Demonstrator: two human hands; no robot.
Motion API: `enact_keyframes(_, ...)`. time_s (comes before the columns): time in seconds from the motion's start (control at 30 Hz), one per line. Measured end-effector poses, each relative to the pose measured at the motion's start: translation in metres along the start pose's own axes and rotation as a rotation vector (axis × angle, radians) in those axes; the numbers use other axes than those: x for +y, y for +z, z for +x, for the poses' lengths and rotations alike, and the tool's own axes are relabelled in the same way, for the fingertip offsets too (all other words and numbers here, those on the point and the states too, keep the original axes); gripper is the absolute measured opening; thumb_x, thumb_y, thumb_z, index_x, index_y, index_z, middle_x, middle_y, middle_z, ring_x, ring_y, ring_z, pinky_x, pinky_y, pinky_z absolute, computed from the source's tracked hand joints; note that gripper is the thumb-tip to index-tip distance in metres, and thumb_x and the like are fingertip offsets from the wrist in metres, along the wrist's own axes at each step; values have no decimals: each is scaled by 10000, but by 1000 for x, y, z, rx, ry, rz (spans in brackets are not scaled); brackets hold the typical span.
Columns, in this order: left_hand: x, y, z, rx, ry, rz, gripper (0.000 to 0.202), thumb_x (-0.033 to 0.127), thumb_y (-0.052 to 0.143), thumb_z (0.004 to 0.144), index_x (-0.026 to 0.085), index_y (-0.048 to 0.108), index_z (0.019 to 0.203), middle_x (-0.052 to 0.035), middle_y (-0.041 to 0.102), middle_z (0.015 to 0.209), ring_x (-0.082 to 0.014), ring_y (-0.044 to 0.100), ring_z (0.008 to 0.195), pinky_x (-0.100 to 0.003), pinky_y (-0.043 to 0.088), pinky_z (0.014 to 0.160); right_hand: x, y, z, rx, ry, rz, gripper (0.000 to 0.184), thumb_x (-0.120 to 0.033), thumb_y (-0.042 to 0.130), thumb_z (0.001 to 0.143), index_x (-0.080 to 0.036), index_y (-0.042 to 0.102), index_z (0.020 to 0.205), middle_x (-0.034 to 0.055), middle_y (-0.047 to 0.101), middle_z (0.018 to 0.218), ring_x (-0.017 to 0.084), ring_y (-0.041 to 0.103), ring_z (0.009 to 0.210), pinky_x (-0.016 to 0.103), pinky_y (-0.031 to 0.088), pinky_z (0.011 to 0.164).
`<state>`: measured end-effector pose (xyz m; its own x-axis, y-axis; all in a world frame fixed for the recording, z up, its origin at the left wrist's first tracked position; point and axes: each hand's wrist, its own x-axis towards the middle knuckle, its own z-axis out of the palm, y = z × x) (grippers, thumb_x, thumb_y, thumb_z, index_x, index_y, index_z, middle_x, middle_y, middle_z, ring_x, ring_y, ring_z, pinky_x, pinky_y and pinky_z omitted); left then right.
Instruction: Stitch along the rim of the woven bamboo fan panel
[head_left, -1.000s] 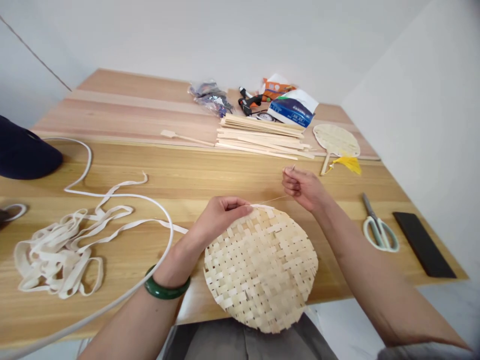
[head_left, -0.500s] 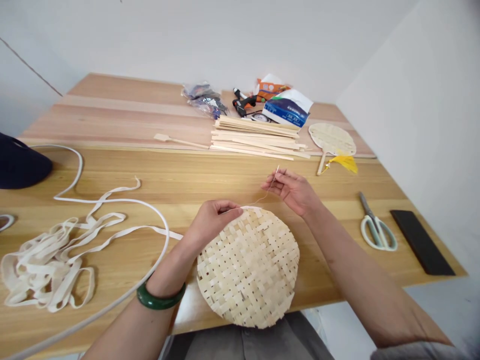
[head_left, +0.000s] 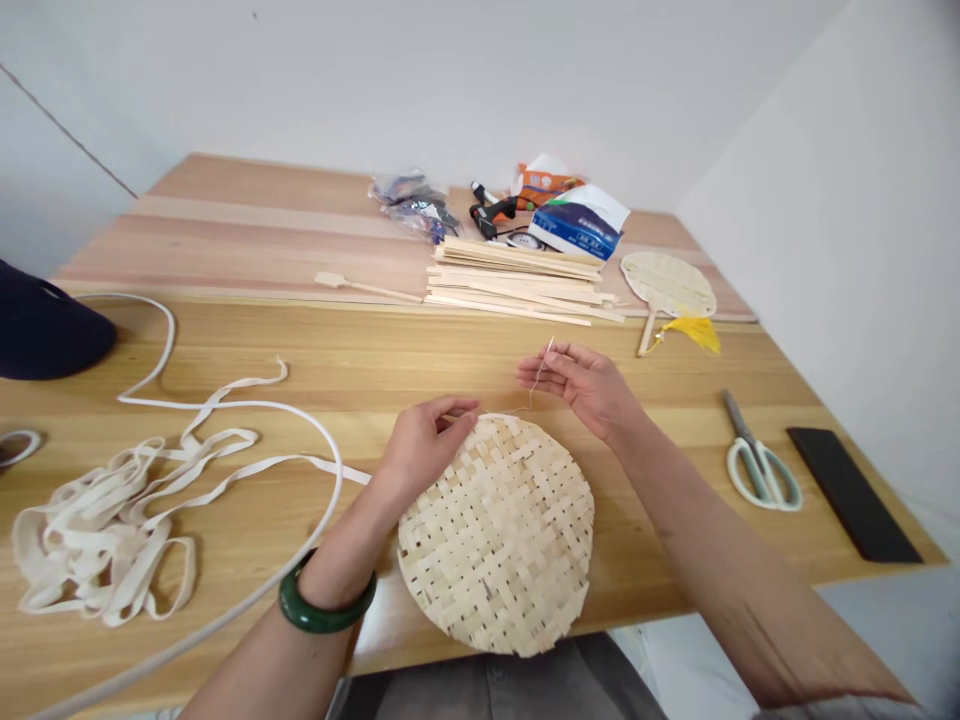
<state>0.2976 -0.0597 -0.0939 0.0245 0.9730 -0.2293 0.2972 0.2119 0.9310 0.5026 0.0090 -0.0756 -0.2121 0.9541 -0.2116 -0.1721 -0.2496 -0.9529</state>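
A round woven bamboo mat (head_left: 496, 535) lies at the near edge of the wooden table (head_left: 360, 360), partly overhanging it. My left hand (head_left: 426, 442), with a green bangle on the wrist, pinches the mat's far rim together with a white ribbon edging (head_left: 225, 470). My right hand (head_left: 581, 385) is just beyond the mat, its fingers pinched on a thin needle (head_left: 546, 358) that points up. A fine thread runs from the needle down to the rim.
White ribbon (head_left: 105, 530) lies tangled at the left. Bamboo strips (head_left: 517, 282), a glue gun (head_left: 491, 212), packets and a finished fan with a yellow tassel (head_left: 671, 290) sit farther back. Scissors (head_left: 757, 460) and a black slab (head_left: 851, 490) lie on the right.
My right hand has come left and closer to the mat's rim, slackening the thread. The left hand keeps its pinch on the rim.
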Motion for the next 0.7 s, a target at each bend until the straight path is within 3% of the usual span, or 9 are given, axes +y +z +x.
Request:
enact_keyframes(0.23, 1, -8, 0, -23, 67, 28, 393, 365, 520, 882, 144, 641, 1184, -96, 730, 1082, -234, 680, 944, -357, 511, 861, -7, 8, -4, 2, -54, -48, 254, -354, 791, 663, -188, 643, 786, 50, 750, 866, 208, 706, 866, 417, 519, 924)
enact_keyframes(0.43, -3, -12, 3, -61, 151, 85, 413, 332, 425, 922, 145, 595, 1248, -92, 725, 1082, -209, 664, 1012, -361, 464, 966, 5, 8, -9, 70, -100, -96, 221, -356, 813, 631, -196, 702, 737, 13, 722, 797, 159, 675, 833, 361, 500, 952)
enact_keyframes(0.57, -3, -20, 3, 0, 156, 36, 443, 342, 420, 918, 113, 582, 1261, -130, 677, 1191, -201, 636, 1095, -348, 457, 991, 11, 3, -13, 85, -76, -74, 229, -360, 815, 626, -191, 698, 727, 15, 710, 758, 159, 674, 781, 354, 527, 904)
enact_keyframes(0.7, 9, -35, -4, 87, 148, 127, 417, 317, 433, 908, 92, 625, 1202, -138, 680, 1188, -220, 621, 1121, -368, 445, 1008, 15, -3, -16, 113, -71, -91, 231, -361, 816, 617, -196, 701, 729, 7, 699, 741, 148, 652, 741, 334, 548, 840)
